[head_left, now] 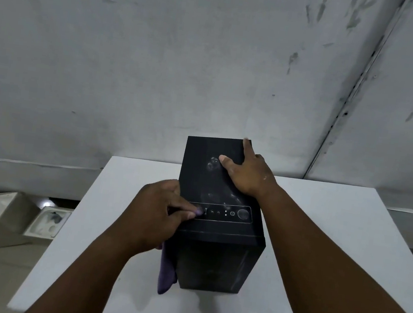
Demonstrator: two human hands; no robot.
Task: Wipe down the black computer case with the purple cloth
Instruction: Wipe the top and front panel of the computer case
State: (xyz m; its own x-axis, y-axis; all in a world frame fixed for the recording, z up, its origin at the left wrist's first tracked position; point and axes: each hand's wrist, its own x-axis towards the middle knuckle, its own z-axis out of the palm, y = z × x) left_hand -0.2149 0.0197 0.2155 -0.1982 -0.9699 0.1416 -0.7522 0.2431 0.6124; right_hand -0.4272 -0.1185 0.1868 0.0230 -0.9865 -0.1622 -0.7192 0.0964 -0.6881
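Near the far edge of the white table [319,250], the black rectangular computer case [219,210] stands steadied by the flat right hand [246,173], while the left hand [158,215] pinches the purple cloth [166,274], which should sweep the dusty top firmly.

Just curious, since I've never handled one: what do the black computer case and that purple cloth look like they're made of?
The black computer case looks like painted sheet metal or hard plastic with a matte finish; its flat top shows pale smudges and dust rather than glare. Which of the two cannot be told. The purple cloth, gripped by the left hand, looks like soft, fuzzy microfibre, hanging limp in folds.
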